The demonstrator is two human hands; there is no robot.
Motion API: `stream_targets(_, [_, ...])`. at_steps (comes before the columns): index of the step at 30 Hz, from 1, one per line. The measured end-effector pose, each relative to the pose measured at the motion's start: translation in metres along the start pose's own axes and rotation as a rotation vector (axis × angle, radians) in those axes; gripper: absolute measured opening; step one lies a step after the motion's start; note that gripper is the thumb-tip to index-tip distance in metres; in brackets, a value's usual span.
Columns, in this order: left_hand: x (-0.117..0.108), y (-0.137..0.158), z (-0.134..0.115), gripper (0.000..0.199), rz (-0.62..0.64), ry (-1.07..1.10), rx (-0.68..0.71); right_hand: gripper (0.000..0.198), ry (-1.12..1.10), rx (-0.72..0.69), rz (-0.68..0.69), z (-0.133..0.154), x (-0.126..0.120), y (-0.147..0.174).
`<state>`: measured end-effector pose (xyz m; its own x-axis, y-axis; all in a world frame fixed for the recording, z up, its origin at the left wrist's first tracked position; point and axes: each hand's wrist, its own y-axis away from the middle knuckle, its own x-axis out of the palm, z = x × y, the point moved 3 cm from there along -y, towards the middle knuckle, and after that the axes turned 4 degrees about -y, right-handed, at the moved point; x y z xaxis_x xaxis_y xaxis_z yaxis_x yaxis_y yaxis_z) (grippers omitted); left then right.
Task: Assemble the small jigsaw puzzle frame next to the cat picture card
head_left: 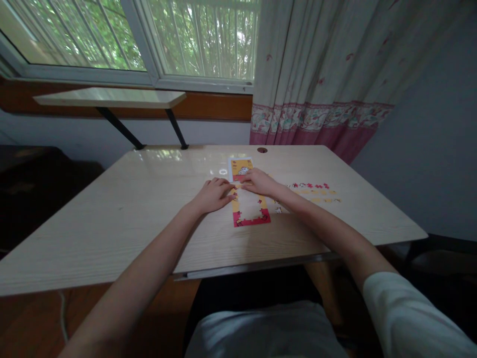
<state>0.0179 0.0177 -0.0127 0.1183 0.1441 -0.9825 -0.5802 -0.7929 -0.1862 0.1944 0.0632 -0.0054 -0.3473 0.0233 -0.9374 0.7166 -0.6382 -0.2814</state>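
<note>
A partly assembled jigsaw puzzle lies flat on the table, its red and yellow border around a bare middle. My left hand rests at its upper left corner, fingers stretched out and thumb apart. At the top border, my right hand has its fingertips closed together; anything between them is too small to make out. Just behind the puzzle lies a yellow and red picture card, partly covered by my right hand. Loose puzzle pieces lie in rows to the right, some hidden by my right forearm.
The light wooden table has a raised shelf on black supports at its back left. A round cable hole sits near the back edge. Behind are a window and a long curtain.
</note>
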Motion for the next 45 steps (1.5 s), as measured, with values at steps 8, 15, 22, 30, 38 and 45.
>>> stream_targets(8, [0.000, 0.000, 0.003, 0.048, 0.000, 0.006, -0.010, 0.018, -0.064, -0.021, 0.020, -0.006, 0.008, -0.007])
stream_targets(15, [-0.002, 0.001, 0.002, 0.047, 0.006, 0.013, -0.019, 0.012, -0.153, 0.053, -0.009, -0.003, 0.007, -0.008])
stream_targets(22, [-0.001, 0.002, 0.004, 0.049, -0.006, 0.011, -0.006, 0.012, -0.197, 0.133, 0.031, -0.001, 0.001, -0.011])
stream_targets(30, [-0.002, 0.002, 0.003, 0.050, 0.000, 0.009, -0.010, 0.015, -0.221, 0.171, 0.088, 0.001, -0.005, -0.012])
stream_targets(38, [-0.002, 0.000, -0.002, 0.049, 0.004, 0.008, -0.002, 0.014, -0.251, 0.185, 0.049, -0.016, -0.013, 0.006])
stream_targets(45, [0.003, -0.001, 0.000, 0.048, -0.007, 0.016, 0.005, 0.015, -0.191, 0.166, 0.002, -0.014, -0.002, 0.010])
